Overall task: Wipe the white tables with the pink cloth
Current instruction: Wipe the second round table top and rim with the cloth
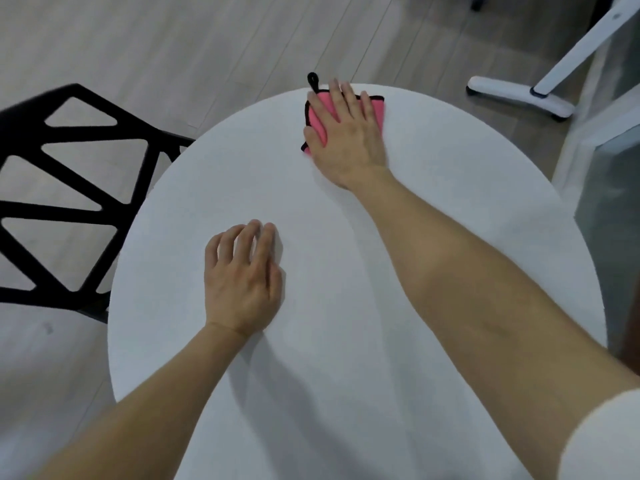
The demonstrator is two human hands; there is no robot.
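Note:
A round white table (433, 209) fills the middle of the view. A pink cloth (320, 124) with black trim and a black hanging loop lies flat near the table's far edge. My right hand (346, 133) presses on the cloth with straight, spread fingers, covering most of it. Nearer to me, left of centre, my left hand (242, 275) rests on the bare tabletop with its fingers loosely bent and holds nothing.
A black chair (69, 202) with an open geometric frame stands close against the table's left side. At the upper right, a white stand's foot (519, 97) sits on the wooden floor. A glass panel in a white frame (595, 161) runs along the right.

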